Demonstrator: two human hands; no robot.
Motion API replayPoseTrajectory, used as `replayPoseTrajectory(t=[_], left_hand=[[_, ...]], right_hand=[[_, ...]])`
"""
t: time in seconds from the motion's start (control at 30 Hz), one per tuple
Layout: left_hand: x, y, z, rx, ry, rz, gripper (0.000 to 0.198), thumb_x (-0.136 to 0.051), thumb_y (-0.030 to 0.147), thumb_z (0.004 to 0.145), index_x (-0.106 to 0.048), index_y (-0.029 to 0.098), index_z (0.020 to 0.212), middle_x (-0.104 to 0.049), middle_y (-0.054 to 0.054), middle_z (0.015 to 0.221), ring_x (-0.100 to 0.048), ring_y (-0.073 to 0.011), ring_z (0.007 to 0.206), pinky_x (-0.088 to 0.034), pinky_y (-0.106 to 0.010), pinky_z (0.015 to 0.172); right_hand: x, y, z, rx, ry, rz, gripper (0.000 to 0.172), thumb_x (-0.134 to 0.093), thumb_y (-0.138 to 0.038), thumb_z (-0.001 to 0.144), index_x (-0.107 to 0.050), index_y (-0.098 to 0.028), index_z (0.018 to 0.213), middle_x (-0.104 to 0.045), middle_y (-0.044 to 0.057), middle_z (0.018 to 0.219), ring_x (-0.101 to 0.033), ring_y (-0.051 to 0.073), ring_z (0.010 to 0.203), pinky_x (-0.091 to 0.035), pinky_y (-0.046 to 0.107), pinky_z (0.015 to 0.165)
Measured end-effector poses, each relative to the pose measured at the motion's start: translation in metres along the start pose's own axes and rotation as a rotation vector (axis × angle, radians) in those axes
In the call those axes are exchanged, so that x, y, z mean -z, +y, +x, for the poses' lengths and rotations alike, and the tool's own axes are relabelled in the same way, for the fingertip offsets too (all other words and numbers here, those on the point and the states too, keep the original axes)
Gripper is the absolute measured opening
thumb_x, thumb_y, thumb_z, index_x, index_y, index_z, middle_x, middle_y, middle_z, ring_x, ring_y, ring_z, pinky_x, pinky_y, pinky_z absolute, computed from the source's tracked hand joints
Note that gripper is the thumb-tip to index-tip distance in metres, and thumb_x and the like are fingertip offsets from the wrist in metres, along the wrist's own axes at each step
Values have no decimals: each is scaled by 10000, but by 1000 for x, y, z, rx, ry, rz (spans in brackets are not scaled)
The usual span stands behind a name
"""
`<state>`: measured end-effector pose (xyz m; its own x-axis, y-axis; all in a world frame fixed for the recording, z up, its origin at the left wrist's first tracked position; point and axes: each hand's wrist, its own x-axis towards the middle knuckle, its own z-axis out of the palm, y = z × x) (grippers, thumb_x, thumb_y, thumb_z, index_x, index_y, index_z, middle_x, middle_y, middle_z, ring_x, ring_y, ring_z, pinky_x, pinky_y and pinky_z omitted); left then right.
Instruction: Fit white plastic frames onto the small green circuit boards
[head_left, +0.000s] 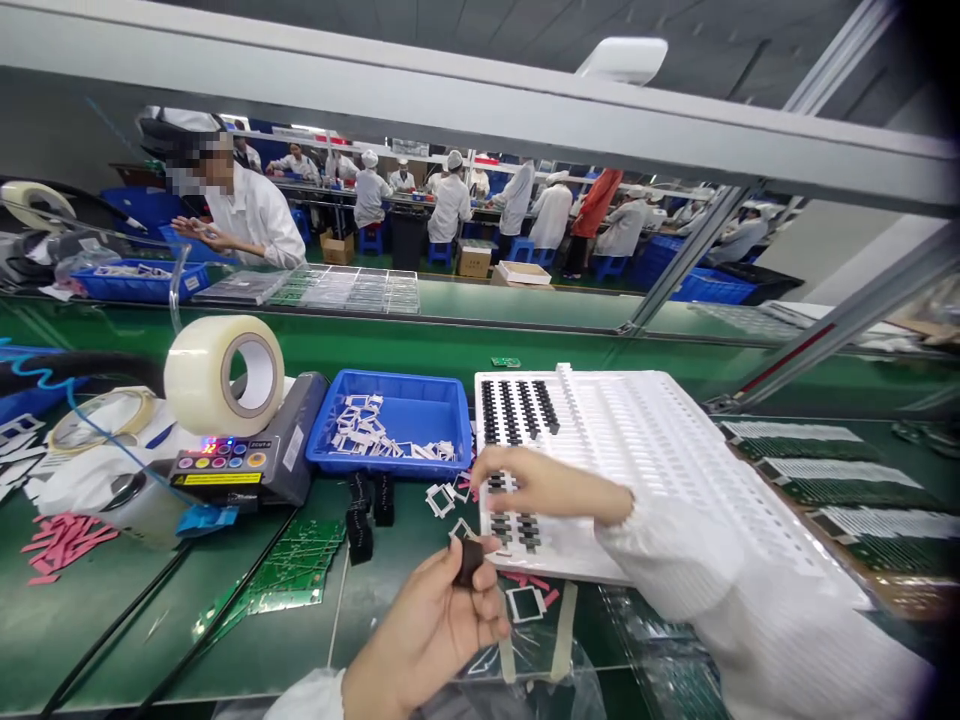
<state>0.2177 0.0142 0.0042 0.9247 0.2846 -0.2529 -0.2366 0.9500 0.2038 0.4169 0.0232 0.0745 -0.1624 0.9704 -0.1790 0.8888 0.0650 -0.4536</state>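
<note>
My left hand (pixel 439 615), low in the middle of the view, pinches a small dark brown-black block (pixel 469 562) between thumb and fingers. Above and to the right of it, my right hand (pixel 551 485) reaches over the front left part of a white slotted tray (pixel 615 440). Its fingers are bent and apart from the thumb, and nothing shows between them. Rows of small black parts (pixel 519 410) stand in the tray's left slots, some hidden by my right hand. White square frames (pixel 526 603) and pink strips lie beside the tray near my left hand.
A blue bin (pixel 390 465) holds white frames, with black strips (pixel 360 520) in front. A tape roll (pixel 225 375) sits on a grey machine (pixel 251 465). Green circuit boards (pixel 289 570) and pink strips (pixel 64 545) lie left; more boards (pixel 847 470) stand right. A co-worker (pixel 251 215) sits opposite.
</note>
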Motion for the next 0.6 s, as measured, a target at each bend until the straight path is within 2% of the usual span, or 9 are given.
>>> replayPoseTrajectory(t=[0.1, 0.13, 0.27, 0.4, 0.6], left_hand=[[2, 1, -2, 32, 10, -26, 396, -585, 434, 814, -589, 83, 997, -504, 31, 644, -459, -66, 534, -418, -254, 614], [3, 1, -2, 38, 15, -25, 394, -595, 435, 806, -594, 84, 984, -499, 36, 634, -445, -60, 521, -410, -250, 605], [9, 1, -1, 80, 32, 5, 333, -603, 416, 804, -608, 106, 925, -488, 49, 594, -417, -54, 469, -366, -237, 547], [17, 3, 2, 97, 34, -33, 320, -560, 424, 831, -605, 122, 925, -494, 48, 597, -435, -61, 478, -361, -236, 549], [20, 5, 8, 97, 61, -83, 334, -479, 434, 874, -600, 128, 932, -498, 44, 607, -436, -63, 479, -374, -236, 553]], right_hand=[[31, 56, 29, -273, 195, -196, 222, -453, -277, 922, -620, -172, 1024, -636, 66, 1039, -598, 174, 932, -474, 327, 840], [41, 75, 37, -356, 238, -251, 223, -463, -286, 924, -609, -160, 1037, -627, 74, 1052, -594, 181, 943, -476, 356, 849], [59, 126, 60, -575, 284, -427, 284, -529, -336, 900, -562, -163, 1123, -581, 74, 1140, -585, 187, 973, -498, 405, 835], [55, 146, 70, -608, 227, -533, 314, -539, -333, 894, -546, -153, 1151, -575, 78, 1148, -585, 198, 985, -499, 415, 834], [62, 156, 82, -603, 120, -607, 308, -538, -330, 896, -547, -158, 1150, -578, 77, 1144, -589, 193, 971, -505, 406, 823]])
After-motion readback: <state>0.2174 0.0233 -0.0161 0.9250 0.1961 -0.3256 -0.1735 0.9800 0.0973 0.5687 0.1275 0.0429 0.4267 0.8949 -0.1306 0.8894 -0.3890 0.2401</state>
